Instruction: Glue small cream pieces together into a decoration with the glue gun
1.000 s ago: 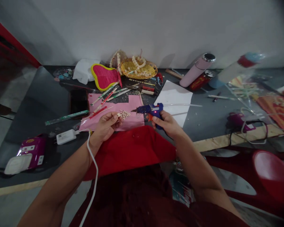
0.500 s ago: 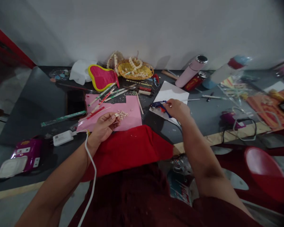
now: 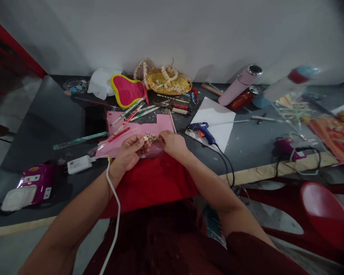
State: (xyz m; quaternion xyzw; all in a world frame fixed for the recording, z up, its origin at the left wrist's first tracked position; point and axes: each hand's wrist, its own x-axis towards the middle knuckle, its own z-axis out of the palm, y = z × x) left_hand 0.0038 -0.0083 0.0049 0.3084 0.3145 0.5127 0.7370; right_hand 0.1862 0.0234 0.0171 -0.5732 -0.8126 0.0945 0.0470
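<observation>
Room between right hand [image 3: 173, 144], glue gun [image 3: 203, 130], table edge [image 3: 250, 174]

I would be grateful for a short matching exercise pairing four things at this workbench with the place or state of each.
Things
1. Glue gun
2. Basket
3. Flask
4. Left hand

Places and states
A. Pink, beside the red can
B. Pinching a small pale piece
C. Lying on the white paper
D. Yellow, near the wall, with pale bits inside

Right pairs: 1-C, 2-D, 3-A, 4-B
</observation>
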